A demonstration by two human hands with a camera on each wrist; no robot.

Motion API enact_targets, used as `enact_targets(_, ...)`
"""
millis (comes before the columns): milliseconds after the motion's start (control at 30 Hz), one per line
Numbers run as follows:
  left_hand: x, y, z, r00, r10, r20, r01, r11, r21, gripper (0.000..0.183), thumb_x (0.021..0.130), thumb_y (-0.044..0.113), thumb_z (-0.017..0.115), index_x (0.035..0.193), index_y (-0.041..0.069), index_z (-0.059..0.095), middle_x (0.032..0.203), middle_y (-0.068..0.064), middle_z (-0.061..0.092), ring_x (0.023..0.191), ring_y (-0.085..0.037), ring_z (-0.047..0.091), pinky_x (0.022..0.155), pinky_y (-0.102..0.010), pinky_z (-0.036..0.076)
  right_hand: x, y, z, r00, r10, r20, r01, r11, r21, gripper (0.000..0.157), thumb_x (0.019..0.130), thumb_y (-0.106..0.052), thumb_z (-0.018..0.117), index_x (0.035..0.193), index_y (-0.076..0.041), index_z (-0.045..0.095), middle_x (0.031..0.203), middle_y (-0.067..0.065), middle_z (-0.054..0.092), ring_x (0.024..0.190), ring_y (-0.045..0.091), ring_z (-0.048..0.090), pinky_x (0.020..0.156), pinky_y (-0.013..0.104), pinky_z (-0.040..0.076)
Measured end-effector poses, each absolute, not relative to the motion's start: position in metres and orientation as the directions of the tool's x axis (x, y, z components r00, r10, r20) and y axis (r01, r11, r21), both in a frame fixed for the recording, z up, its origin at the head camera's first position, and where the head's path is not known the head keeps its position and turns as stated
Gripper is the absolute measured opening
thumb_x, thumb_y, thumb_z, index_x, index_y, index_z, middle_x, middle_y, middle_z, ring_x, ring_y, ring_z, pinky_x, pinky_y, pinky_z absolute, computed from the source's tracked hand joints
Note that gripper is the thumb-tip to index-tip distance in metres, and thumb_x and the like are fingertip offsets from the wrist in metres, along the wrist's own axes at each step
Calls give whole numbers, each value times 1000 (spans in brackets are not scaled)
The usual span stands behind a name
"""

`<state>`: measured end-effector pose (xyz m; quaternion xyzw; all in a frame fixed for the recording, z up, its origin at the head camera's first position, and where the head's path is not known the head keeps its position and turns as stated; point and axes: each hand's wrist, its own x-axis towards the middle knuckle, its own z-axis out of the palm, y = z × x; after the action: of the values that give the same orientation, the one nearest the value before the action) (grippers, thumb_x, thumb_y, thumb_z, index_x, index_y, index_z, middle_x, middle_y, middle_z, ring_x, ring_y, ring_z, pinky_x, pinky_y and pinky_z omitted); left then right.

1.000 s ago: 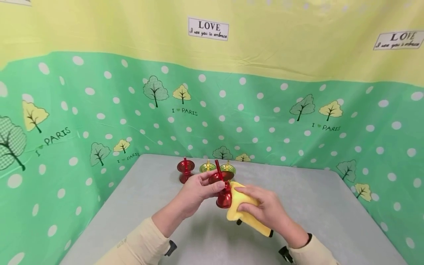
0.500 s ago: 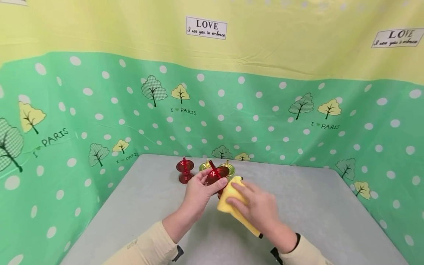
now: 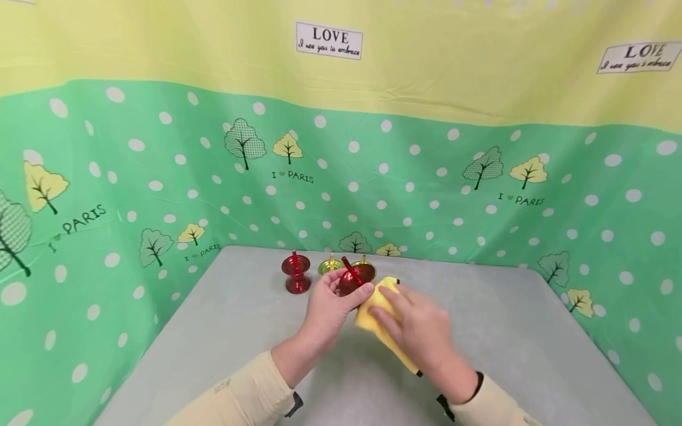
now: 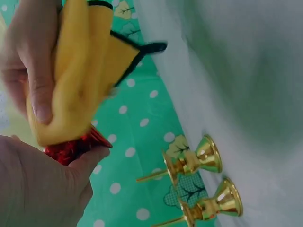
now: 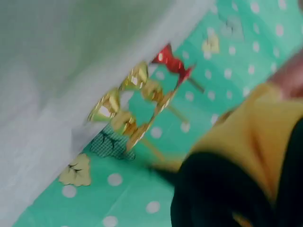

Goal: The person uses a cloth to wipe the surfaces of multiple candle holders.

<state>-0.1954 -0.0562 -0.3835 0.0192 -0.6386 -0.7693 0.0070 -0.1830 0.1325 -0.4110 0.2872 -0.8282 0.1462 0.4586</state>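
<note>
A red metallic candle holder (image 3: 358, 278), with a shallow dish and a thin spike, is held between the thumb and fingers of my left hand (image 3: 326, 307). It leans, dish toward the head camera. My right hand (image 3: 423, 326) grips a folded yellow cloth (image 3: 379, 313) with dark edging and presses it around the holder's lower part, which the cloth hides. In the left wrist view the cloth (image 4: 75, 90) covers most of the red holder (image 4: 71, 150). Motion blurs the right hand and the cloth.
A second red candle holder (image 3: 296, 275) stands upright at the table's back. Right of it are two gold candle holders (image 4: 191, 160), partly hidden behind the held one in the head view. The grey table (image 3: 240, 337) meets a green and yellow printed curtain (image 3: 383, 195).
The held candle holder has tilted, its dish turning more toward the head camera. My right hand has shifted the cloth slightly up and left, covering the base that showed earlier.
</note>
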Motion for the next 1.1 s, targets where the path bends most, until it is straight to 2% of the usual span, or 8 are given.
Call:
enact_targets(100, -194, -53, -383, -999, -36, -19, -12, -176, 984, 71, 87, 23, 92, 141, -1, 52, 138, -19, 69, 124, -27, 69, 102, -35, 62, -180, 130, -414, -290, -405, 867, -590, 789, 171, 47, 107, -56, 59, 117, -15, 81, 108, 12, 81, 73, 27, 77, 47, 39, 58)
enact_targets(167, -194, -52, -383, -999, -41, -20, -13, -171, 985, 71, 87, 23, 92, 141, 0, 53, 138, -18, 69, 124, -28, 69, 102, -36, 62, -183, 132, -414, -323, -391, 862, -606, 785, 129, 43, 103, -54, 66, 114, -15, 81, 108, 11, 82, 76, 27, 79, 48, 37, 58)
enact_targets(267, -194, -54, -385, -999, -35, -19, -14, -139, 990, 72, 86, 25, 93, 141, 2, 53, 136, -16, 70, 122, -26, 69, 101, -36, 63, -191, 143, -408, -582, -286, 762, -607, 776, -172, 38, 96, -46, 79, 117, -15, 82, 104, 9, 83, 70, 20, 76, 50, 29, 54)
enact_targets(367, -192, -57, -388, -1000, -12, -22, -21, -84, 996, 74, 85, 27, 94, 143, 4, 54, 136, -14, 70, 123, -26, 69, 102, -39, 62, -196, 158, -403, -808, -174, 563, -465, 775, -427, 42, 89, -38, 88, 121, -13, 82, 91, 8, 82, 59, 11, 63, 52, 24, 48)
enact_targets(400, -191, -59, -389, -1000, -4, -23, -23, -64, 998, 75, 85, 27, 94, 144, 5, 54, 137, -13, 70, 123, -26, 69, 103, -40, 62, -197, 163, -402, -859, -137, 492, -401, 778, -484, 43, 91, -39, 86, 124, -13, 81, 85, 7, 79, 56, 8, 57, 51, 24, 46)
enact_targets(500, -188, -64, -394, -999, 22, -25, -25, -6, 1000, 76, 85, 29, 93, 146, 5, 54, 140, -13, 70, 127, -26, 68, 106, -41, 61, -200, 181, -400, -930, -77, 358, -275, 793, -543, 51, 95, -48, 80, 133, -15, 76, 76, 4, 72, 53, 9, 53, 49, 26, 44)
enact_targets(733, -188, -94, -411, -999, 9, -43, -42, 96, 994, 80, 83, 32, 95, 147, 4, 54, 142, -15, 70, 129, -29, 67, 107, -45, 59, -199, 233, -399, -985, 50, 167, -83, 707, -702, 67, 97, -62, 71, 145, -15, 67, 84, 10, 73, 58, 18, 64, 50, 32, 54)
enact_targets(1100, -194, -129, -422, -996, -74, -52, -63, 162, 985, 83, 82, 31, 95, 148, 4, 53, 143, -17, 68, 131, -31, 64, 110, -49, 57, -187, 285, -400, -986, 127, 103, 4, 647, -762, 72, 102, -58, 67, 151, -7, 60, 85, 9, 74, 60, 19, 66, 53, 34, 57)
